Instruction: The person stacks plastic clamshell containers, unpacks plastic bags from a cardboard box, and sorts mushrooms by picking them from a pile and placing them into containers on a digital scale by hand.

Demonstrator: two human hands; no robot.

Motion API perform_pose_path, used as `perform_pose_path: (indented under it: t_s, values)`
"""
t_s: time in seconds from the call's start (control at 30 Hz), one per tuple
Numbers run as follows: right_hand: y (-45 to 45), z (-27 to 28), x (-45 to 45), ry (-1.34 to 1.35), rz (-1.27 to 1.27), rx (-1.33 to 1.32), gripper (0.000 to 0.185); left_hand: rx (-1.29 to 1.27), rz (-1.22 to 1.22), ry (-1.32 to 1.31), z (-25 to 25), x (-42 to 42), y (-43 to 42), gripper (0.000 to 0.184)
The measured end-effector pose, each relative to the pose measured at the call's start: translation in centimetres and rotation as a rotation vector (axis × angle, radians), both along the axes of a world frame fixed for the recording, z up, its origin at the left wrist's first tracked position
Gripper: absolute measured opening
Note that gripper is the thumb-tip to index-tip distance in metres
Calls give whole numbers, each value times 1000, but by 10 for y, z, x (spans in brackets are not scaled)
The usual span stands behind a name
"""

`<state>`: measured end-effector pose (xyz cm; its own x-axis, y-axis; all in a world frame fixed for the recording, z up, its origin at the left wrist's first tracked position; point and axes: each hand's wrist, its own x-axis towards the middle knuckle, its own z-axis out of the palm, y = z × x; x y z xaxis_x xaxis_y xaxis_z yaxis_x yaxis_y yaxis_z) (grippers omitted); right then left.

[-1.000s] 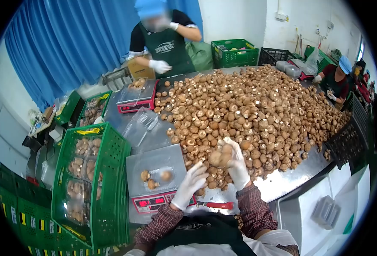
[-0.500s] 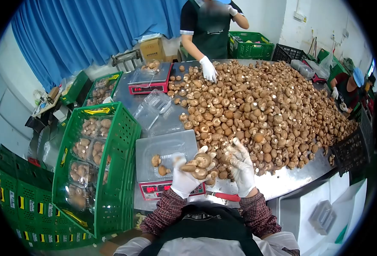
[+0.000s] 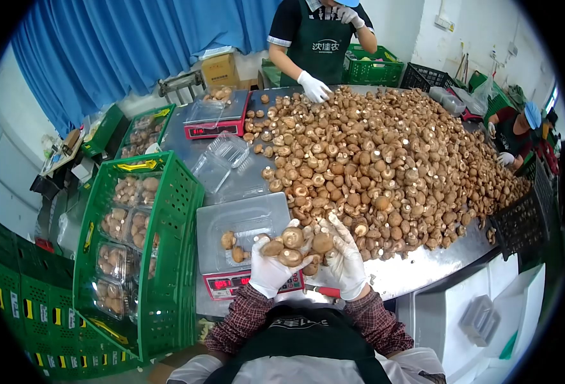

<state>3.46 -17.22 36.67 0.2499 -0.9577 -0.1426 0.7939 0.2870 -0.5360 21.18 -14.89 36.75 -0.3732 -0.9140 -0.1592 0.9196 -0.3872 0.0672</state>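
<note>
Left hand (image 3: 271,272) cupped several mushrooms (image 3: 292,237), likely so none rolled off | right hand (image 3: 347,265) spread loosely beside them, grip unclear | scale (image 3: 213,224) sat just left, apparently within reach

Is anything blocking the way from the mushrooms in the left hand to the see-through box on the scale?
Nothing visible is. The left hand has its mushrooms right by the see-through box, and the two loose mushrooms seen inside appear to leave room.
</note>
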Motion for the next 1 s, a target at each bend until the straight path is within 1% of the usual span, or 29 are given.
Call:
perform_pose_path:
  t_s: [0.07,0.1,0.17,0.2,0.23,0.27,0.3,0.37,0.4,0.43,0.5,0.53,0.57,0.63,0.7,0.77,0.8,0.83,0.9,0.93,0.97,1.0]
  values:
    - [3,-5,1,96,20,-53,39,9,0,-57,4,-4,4,69]
    - [5,-6,1,96,19,-51,39,12,-1,-57,0,-4,5,69]
    - [7,-6,1,293,-56,-132,32,-58,-27,-2,-13,-5,5,70]
    - [9,-3,-1,294,-51,-132,32,-56,-23,-1,-18,-5,5,70]
    - [11,3,-6,413,-65,-70,31,-24,-28,73,-19,-6,5,72]
    - [11,6,-9,474,-72,-40,30,7,-33,146,-20,-6,4,74]
    - [11,8,-12,533,-76,-9,29,8,-29,147,-22,-6,4,74]
    - [10,9,-16,659,-84,-215,29,-47,-61,138,-25,-7,6,80]
    - [10,3,-14,831,-146,-308,30,-43,-62,140,-29,-6,7,80]
    - [12,3,-14,833,-147,-305,30,-98,-93,26,-31,-5,7,83]
    - [15,6,-10,1173,-188,-591,35,-152,-125,-88,-31,-8,10,86]
    - [18,10,-6,1236,-219,-594,41,-230,-94,-238,-22,-12,13,88]
    - [19,15,-5,1235,-219,-595,41,-308,-61,-388,-15,-14,15,90]
    - [23,24,-2,1360,-193,-742,40,-325,-60,-421,-11,-14,17,92]
    - [26,32,1,1347,-204,-775,38,-378,-51,-447,-4,-14,19,91]
    - [28,35,4,1350,-202,-901,35,-378,-72,-490,0,-12,20,92]
    - [29,38,7,1420,-212,-950,32,-377,-93,-532,0,-11,21,92]
    - [30,36,5,1421,-211,-953,32,-378,-91,-531,-1,-11,21,92]
    - [31,26,2,1406,-207,-968,30,-350,-150,-529,-6,-7,23,90]
    - [33,24,-1,1402,-216,-972,27,-352,-175,-529,-8,-6,24,83]
    - [33,26,-5,1455,-271,-1066,21,-349,-164,-534,-13,-7,25,83]
    - [35,27,-11,1504,-283,-1070,17,-367,-187,-587,-21,-9,26,81]
